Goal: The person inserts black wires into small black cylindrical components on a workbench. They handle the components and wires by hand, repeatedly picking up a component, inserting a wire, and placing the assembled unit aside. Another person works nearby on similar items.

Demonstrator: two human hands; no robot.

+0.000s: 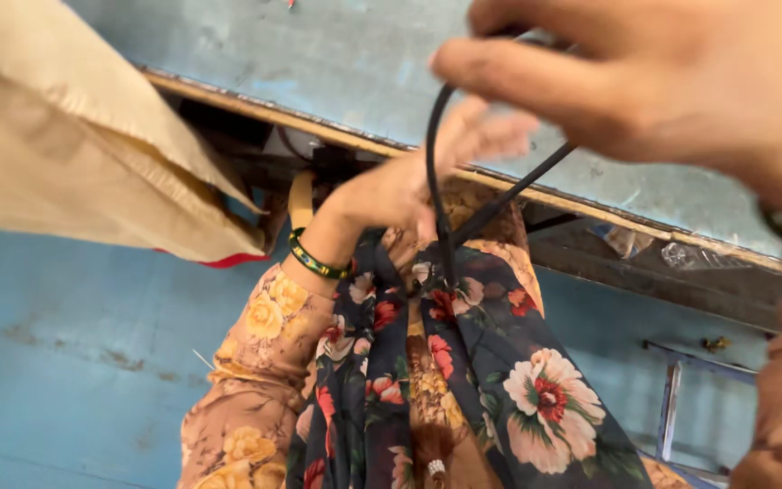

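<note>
The right hand (644, 81) lies nearest the camera, at the upper right, large and out of focus. Its fingers are curled closed around a black cord (433, 172), which it pinches at the top of a loop. From that grip the cord runs down in two strands that meet at the gathered top of a dark floral cloth (500, 380).

The dark floral cloth hangs in the lower centre, bunched at its upper end where the cord enters it. It is navy, printed with red, cream and orange flowers.

The left hand (409, 186) sits just behind the cloth's gathered top, fingers bent and pressed against the fabric beside the cord; motion blur hides how firmly it grips. A green and gold bangle (316, 260) circles its wrist, above an orange floral sleeve (255, 380).

At the left, a beige fabric (74, 154) hangs down.

Farthest off, a blue painted surface (337, 54) with a worn wooden edge (337, 131) spans the background.
</note>
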